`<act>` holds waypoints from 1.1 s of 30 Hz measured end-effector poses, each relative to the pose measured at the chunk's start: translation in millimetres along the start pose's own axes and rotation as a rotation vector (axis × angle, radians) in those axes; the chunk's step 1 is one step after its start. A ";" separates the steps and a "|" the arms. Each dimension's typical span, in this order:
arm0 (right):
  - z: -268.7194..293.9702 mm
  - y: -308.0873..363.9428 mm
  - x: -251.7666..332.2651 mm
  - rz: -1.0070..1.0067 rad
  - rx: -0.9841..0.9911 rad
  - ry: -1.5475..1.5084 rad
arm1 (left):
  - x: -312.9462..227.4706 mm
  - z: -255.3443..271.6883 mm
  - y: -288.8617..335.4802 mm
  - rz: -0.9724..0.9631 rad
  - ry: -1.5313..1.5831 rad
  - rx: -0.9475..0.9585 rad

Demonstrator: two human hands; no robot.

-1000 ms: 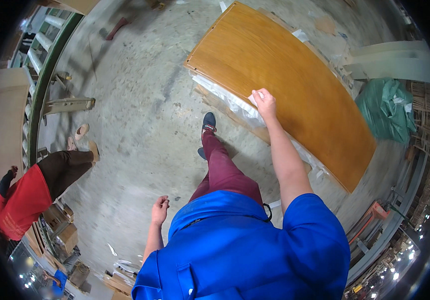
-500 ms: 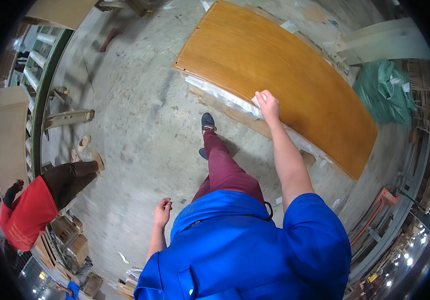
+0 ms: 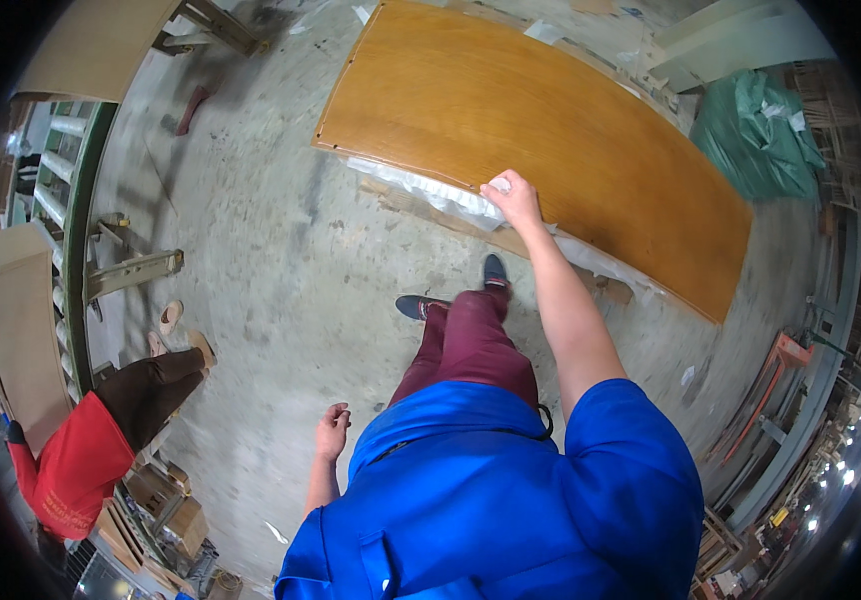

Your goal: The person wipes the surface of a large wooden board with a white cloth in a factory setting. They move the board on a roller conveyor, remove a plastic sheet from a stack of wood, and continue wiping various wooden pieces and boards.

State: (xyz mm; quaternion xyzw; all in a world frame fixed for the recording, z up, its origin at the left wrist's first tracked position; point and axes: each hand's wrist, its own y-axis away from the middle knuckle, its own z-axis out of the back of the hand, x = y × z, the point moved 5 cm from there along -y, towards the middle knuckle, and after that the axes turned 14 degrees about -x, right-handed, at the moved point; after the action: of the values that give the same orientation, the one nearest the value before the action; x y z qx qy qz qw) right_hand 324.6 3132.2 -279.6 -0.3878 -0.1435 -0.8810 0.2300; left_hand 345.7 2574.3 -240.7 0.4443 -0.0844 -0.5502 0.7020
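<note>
We see the wooden panel (image 3: 541,130) lying broad face up, ahead of the person in the blue shirt (image 3: 511,500), with white wrapping (image 3: 421,185) showing along its near edge. Our right hand (image 3: 513,197) is at that near edge, its thumb and fingers closed in a pinch on a white scrap (image 3: 500,185); whether the fingertips also press on the wood we cannot tell. Our left hand (image 3: 333,430) hangs well apart from the panel, on its near side and toward its left end, fingers loosely bent and partly open, and we see nothing in it.

A dark shoe (image 3: 494,270) stands near the panel's near edge. Just beyond the panel's right end we find a green bag (image 3: 759,135). Well to the left of the panel is a green frame with rollers (image 3: 81,220), and nearer than the frame, also left of the panel, another person in a red shirt (image 3: 69,465). We notice lines of small orange lettering on that red shirt, too small for us to read. The panel's face shows us only wood grain, with small dark spots by its left corner.
</note>
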 end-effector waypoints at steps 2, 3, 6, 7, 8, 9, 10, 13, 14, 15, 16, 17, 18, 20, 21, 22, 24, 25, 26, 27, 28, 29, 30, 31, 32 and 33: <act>-1.6 -0.2 -18.3 -0.194 -0.025 -0.297 | -6.9 0.2 -3.7 -0.015 0.012 0.013; -2.9 0.4 -27.2 -0.292 -0.036 -0.446 | -10.2 0.0 -4.7 -0.020 0.017 0.019; 0.1 -1.5 -31.6 -0.170 -0.169 -0.507 | -19.6 -2.2 -7.1 -0.020 0.012 0.034; -0.4 -2.1 -30.8 -0.115 -0.186 -0.456 | -23.1 -3.9 -8.3 -0.019 0.007 0.039; -2.8 -2.0 -26.0 -0.064 -0.200 -0.406 | -26.8 -6.1 -8.9 -0.021 0.002 0.038; -3.4 -1.2 -19.8 -0.013 -0.212 -0.356 | -28.6 -8.9 -9.3 -0.023 -0.003 0.038; -4.3 -0.4 -15.7 -0.006 -0.197 -0.317 | -30.3 -11.6 -9.7 -0.025 -0.008 0.038; -6.4 -0.5 -0.2 0.016 -0.145 -0.218 | -39.5 -19.6 -9.3 -0.055 0.010 0.037; -4.9 -1.2 -0.4 0.021 -0.129 -0.187 | -42.6 -21.5 -9.2 -0.061 0.001 0.044; -3.5 -1.6 -0.8 0.026 -0.112 -0.157 | -45.4 -24.3 -8.4 -0.066 -0.009 0.051; -2.2 -1.7 -1.3 0.031 -0.095 -0.128 | -48.0 -26.7 -7.2 -0.071 -0.019 0.058; -0.1 -1.6 -1.7 0.028 -0.089 -0.111 | -49.1 -28.0 -5.7 -0.071 -0.027 0.057; 2.8 -0.9 -2.7 0.023 -0.083 -0.095 | -49.7 -28.8 -3.7 -0.071 -0.035 0.056; 9.8 0.0 -7.9 0.021 -0.088 -0.074 | -51.4 -29.1 -1.5 -0.072 -0.052 0.053; 14.2 0.7 -12.3 0.023 -0.098 -0.069 | -52.3 -29.1 -1.1 -0.074 -0.061 0.052; 18.9 1.4 -16.8 0.024 -0.109 -0.064 | -53.2 -28.7 -0.8 -0.076 -0.070 0.051; 31.4 3.9 -26.7 0.028 -0.125 -0.079 | -53.2 -30.1 -1.0 -0.073 -0.063 0.063; 37.9 5.3 -31.9 0.029 -0.134 -0.087 | -53.7 -31.1 -1.8 -0.073 -0.060 0.070; 44.5 6.9 -37.6 0.021 -0.138 -0.085 | -54.8 -32.9 -2.6 -0.072 -0.061 0.074; 51.3 8.6 -43.4 0.013 -0.143 -0.083 | -56.2 -34.7 -3.4 -0.072 -0.064 0.079; 58.5 10.6 -49.5 0.003 -0.149 -0.082 | -57.6 -36.7 -3.8 -0.072 -0.068 0.084; 65.8 12.7 -54.7 0.002 -0.162 -0.073 | -61.5 -39.1 -3.7 -0.087 -0.087 0.088; 74.0 15.4 -60.4 0.000 -0.175 -0.064 | -65.8 -41.8 -4.0 -0.102 -0.107 0.093; 82.3 18.1 -66.2 -0.002 -0.189 -0.056 | -70.6 -44.7 -4.8 -0.118 -0.128 0.098; 91.1 20.7 -73.5 -0.011 -0.210 -0.043 | -75.4 -47.3 -6.2 -0.130 -0.129 0.110; 100.0 23.4 -80.8 -0.021 -0.231 -0.030 | -80.3 -49.9 -7.4 -0.142 -0.129 0.121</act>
State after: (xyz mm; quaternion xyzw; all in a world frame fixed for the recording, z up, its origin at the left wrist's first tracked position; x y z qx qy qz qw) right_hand 446.3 3179.1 -272.6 -0.4233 -0.0485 -0.8880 0.1727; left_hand 340.3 2668.9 -245.8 0.4543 -0.1309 -0.6198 0.6264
